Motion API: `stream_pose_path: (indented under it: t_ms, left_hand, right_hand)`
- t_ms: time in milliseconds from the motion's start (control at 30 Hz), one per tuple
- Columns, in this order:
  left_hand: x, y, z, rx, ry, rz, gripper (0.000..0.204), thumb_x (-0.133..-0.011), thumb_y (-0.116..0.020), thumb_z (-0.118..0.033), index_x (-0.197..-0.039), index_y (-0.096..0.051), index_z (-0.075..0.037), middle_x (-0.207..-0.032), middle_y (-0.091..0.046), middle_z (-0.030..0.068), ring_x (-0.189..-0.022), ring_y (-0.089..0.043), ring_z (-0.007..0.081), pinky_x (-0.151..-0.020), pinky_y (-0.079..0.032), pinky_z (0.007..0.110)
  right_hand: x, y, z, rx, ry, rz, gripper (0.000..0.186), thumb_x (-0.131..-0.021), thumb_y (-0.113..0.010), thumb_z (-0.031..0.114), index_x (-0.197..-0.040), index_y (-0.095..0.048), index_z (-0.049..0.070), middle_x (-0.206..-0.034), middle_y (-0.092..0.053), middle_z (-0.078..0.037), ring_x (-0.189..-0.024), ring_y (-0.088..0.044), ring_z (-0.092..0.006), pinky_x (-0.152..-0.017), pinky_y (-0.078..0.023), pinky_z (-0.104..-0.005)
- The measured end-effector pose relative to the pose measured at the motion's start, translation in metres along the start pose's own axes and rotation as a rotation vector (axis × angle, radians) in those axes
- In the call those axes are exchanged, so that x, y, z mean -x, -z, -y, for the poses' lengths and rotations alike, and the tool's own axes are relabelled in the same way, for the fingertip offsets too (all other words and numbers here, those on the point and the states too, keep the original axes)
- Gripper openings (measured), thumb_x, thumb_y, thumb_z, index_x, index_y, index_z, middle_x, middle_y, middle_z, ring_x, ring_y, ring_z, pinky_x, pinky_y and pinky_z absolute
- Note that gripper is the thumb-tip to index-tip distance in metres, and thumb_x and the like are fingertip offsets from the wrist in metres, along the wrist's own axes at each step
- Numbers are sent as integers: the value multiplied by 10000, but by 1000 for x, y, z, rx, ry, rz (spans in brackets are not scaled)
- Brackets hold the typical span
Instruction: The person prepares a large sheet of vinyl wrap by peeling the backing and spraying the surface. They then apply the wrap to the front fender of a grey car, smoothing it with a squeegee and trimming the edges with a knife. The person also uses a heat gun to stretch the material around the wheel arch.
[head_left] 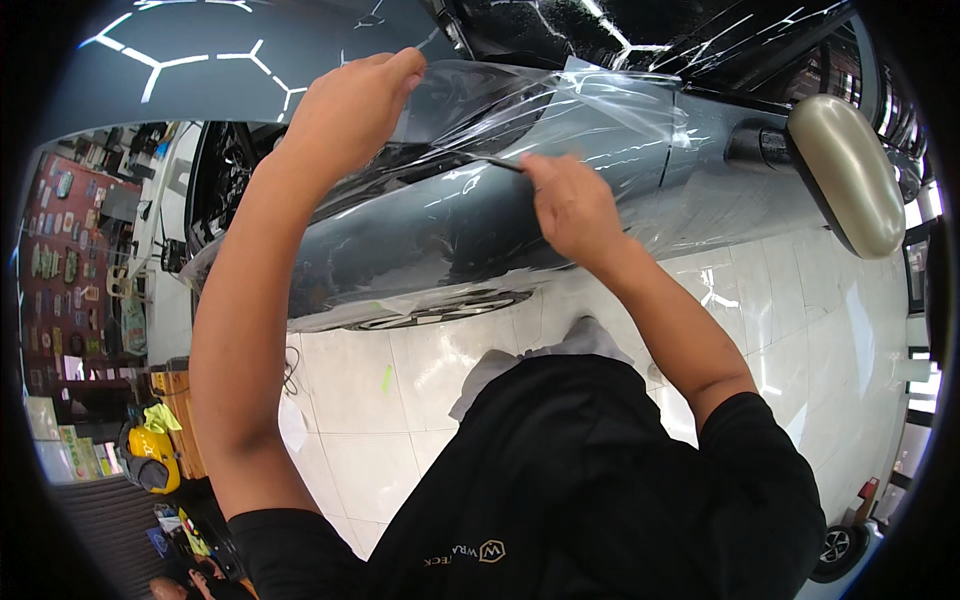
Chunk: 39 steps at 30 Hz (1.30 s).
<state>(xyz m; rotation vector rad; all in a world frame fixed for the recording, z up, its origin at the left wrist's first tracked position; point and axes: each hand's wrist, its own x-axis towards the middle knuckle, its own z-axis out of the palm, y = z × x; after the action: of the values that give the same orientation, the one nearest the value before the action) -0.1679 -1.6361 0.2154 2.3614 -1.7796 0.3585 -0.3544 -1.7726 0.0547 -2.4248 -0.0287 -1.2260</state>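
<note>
A sheet of clear film lies over the grey car fender, wrinkled and lifted along the upper edge. My left hand is raised over the fender's upper edge, its fingers pinched on the film, which stretches rightward from it. In my right hand is a slim dark tool, held low over the fender with its tip pointing left at the film; its kind is too small to tell. Under the fender, part of the wheel shows.
The raised grey hood fills the upper left. A beige-gold side mirror sticks out at the right. Pale floor tiles lie below. At the left stand a wooden box and a yellow item.
</note>
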Motion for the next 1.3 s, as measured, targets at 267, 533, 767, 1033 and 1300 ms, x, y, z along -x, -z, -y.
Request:
stream_pose_path:
  t_ms: [267, 533, 767, 1033, 1300]
  left_hand:
    - [4, -2, 9, 126, -101, -94, 149, -956, -532, -165, -1014, -558, -30, -705, -568, 213, -646, -534, 388, -618, -429, 416]
    - [1, 25, -10, 48, 34, 114, 255, -937, -535, -215, -1106, -583, -31, -967, -650, 266, -928, -621, 430, -788, -485, 483]
    - [4, 18, -4, 88, -80, -41, 183, -930, -533, -174, -966, -603, -9, -796, -636, 251, -786, -608, 454, -696, -481, 498]
    - [3, 18, -5, 102, -113, -50, 174, -923, -541, -158, -947, -612, -1, -790, -629, 258, -790, -609, 455, -682, -478, 487]
    - [-4, 17, 8, 184, -82, -116, 169, -919, -555, -145, -939, -624, 7, -767, -632, 253, -768, -616, 454, -660, -488, 475]
  right_hand:
    - [-10, -24, 35, 113, 10, 225, 464, -789, -557, 35, -1252, -532, 19, -872, -591, -106, -724, -624, -272, -599, -509, -384]
    - [-12, -42, 41, 138, 19, 178, 530, -784, -618, 9, -1298, -491, 11, -837, -556, -97, -689, -603, -259, -575, -505, -357]
    - [-21, -47, 54, 208, 24, 194, 503, -790, -564, 48, -1277, -482, -48, -841, -550, -116, -677, -623, -264, -554, -515, -358]
    - [-23, -51, 57, 233, -58, 249, 455, -832, -554, 61, -1272, -481, -34, -887, -578, -136, -739, -640, -294, -600, -529, -388]
    - [-17, -44, 42, 258, -89, 295, 408, -847, -527, 71, -1244, -489, -17, -916, -608, -150, -736, -653, -325, -606, -540, -417]
